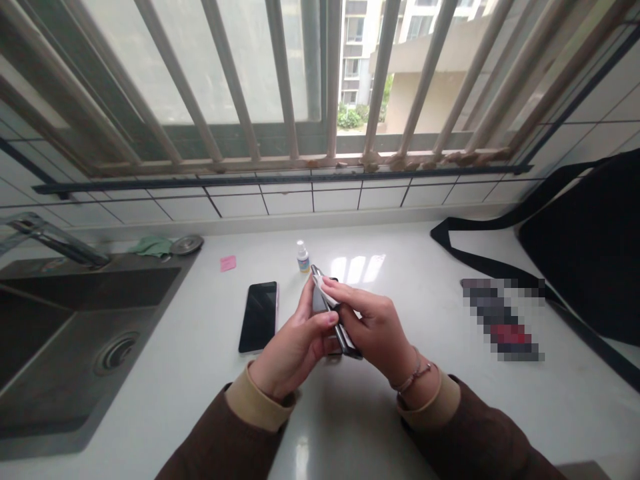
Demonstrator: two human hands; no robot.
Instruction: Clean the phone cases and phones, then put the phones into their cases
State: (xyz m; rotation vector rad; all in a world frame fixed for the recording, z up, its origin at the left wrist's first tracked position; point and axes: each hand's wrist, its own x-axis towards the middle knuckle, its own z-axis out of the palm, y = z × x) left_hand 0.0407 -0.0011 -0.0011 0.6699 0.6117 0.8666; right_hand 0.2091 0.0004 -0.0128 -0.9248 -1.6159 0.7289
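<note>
My left hand (295,343) grips a slim dark phone (345,340) held on edge above the white counter (400,413), thumb and fingers closed round it. My right hand (373,327) presses a small white wipe (320,283) against the phone's upper edge, fingers pinched on it. A second black phone (259,316) lies flat on the counter just left of my hands. A small white dropper bottle (303,257) stands behind them, and a pink sticky note (228,263) lies further left.
A steel sink (60,347) with a tap (50,239) fills the left side; a green cloth (153,247) and a drain stopper (186,245) sit at its back corner. A black bag (590,247) with a strap lies right. A barred window rises behind.
</note>
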